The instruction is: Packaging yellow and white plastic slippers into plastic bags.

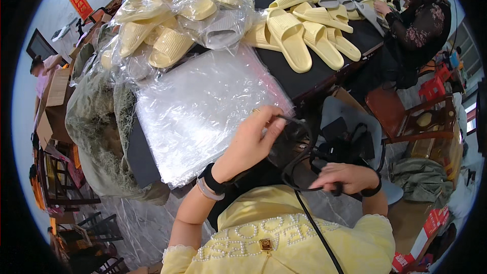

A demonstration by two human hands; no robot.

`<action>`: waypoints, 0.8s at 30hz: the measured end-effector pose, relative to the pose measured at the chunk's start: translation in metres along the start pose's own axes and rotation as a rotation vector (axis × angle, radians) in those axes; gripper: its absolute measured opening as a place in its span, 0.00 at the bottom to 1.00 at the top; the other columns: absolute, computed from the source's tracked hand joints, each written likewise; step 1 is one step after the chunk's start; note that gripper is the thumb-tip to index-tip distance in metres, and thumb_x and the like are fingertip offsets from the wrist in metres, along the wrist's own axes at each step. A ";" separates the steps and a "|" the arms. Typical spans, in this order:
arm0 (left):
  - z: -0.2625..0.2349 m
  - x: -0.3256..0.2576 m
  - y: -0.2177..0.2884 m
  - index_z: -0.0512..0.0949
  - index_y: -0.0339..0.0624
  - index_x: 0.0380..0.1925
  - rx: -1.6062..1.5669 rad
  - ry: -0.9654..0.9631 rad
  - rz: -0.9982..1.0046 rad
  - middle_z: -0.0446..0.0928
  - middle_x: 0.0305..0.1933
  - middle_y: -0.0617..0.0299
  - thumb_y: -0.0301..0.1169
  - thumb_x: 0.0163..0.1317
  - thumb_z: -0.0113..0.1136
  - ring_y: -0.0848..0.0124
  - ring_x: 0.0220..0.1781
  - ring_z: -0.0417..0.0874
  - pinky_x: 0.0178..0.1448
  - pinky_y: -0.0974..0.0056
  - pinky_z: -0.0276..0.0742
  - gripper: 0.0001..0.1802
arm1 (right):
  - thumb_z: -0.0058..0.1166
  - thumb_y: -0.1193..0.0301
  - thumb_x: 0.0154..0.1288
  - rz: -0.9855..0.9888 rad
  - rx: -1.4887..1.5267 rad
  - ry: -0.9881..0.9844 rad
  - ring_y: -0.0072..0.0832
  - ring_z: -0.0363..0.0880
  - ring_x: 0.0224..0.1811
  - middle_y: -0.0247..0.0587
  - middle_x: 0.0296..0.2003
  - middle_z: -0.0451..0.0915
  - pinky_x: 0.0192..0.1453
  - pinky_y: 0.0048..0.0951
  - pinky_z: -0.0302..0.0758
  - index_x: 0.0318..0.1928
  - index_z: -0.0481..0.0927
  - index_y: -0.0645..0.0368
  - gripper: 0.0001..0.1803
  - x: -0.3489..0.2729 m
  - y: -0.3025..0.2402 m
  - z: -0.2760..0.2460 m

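A looped black cable [303, 189] hangs between my hands in front of my body. My left hand [252, 142] pinches its upper end between thumb and fingers, above the near right edge of a stack of clear plastic bags [203, 101]. Lower and to the right, my right hand [347, 176] is closed around another part of the cable, with a dark piece showing under the fingers. Whether a plug or connector sits there, I cannot tell. Both wrists wear dark bands.
Bagged yellow and grey slippers [172, 45] are heaped beyond the bag stack. Loose yellow slippers [289, 38] lie on the black tabletop [309, 81]. Across it at the right, a person [421, 30] handles slippers. A large green sack [96, 132] stands left; a wooden chair [390, 111] stands right.
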State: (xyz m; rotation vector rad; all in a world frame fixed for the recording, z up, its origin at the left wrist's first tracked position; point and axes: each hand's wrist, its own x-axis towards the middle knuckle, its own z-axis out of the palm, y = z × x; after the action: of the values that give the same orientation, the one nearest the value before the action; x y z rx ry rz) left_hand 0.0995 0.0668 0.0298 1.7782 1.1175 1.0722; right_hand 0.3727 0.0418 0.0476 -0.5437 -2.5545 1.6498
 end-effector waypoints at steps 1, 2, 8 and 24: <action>0.001 -0.002 0.000 0.71 0.35 0.41 -0.109 -0.079 -0.049 0.74 0.40 0.58 0.29 0.66 0.53 0.68 0.48 0.79 0.49 0.67 0.72 0.09 | 0.47 0.85 0.49 0.021 -0.130 0.023 0.34 0.70 0.38 0.37 0.30 0.72 0.47 0.30 0.63 0.48 0.76 0.61 0.22 0.009 -0.008 0.006; 0.000 -0.005 0.001 0.71 0.35 0.41 -0.111 -0.081 -0.046 0.74 0.40 0.58 0.29 0.66 0.53 0.68 0.48 0.79 0.49 0.67 0.72 0.09 | 0.47 0.85 0.49 0.024 -0.133 0.024 0.34 0.70 0.38 0.37 0.30 0.72 0.47 0.30 0.63 0.48 0.76 0.61 0.22 0.016 -0.009 0.015; -0.018 -0.035 -0.005 0.70 0.38 0.35 -0.611 -0.223 -0.032 0.74 0.44 0.57 0.26 0.64 0.52 0.68 0.45 0.77 0.46 0.69 0.69 0.04 | 0.49 0.77 0.53 -0.096 -0.726 0.437 0.36 0.69 0.40 0.38 0.33 0.70 0.49 0.34 0.63 0.38 0.77 0.57 0.10 0.041 -0.003 0.029; -0.064 -0.041 -0.001 0.57 0.37 0.64 -1.718 0.009 -0.256 0.72 0.53 0.62 0.35 0.73 0.37 0.84 0.12 0.56 0.14 0.78 0.52 0.23 | 0.41 0.84 0.50 0.143 -0.401 0.197 0.37 0.73 0.44 0.40 0.40 0.76 0.49 0.36 0.65 0.50 0.71 0.59 0.24 0.057 0.043 0.049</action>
State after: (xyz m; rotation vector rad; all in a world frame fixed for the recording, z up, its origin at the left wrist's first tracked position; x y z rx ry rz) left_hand 0.0296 0.0393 0.0418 0.2365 0.0978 1.1975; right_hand 0.3197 0.0332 -0.0204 -0.8832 -2.7536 1.0460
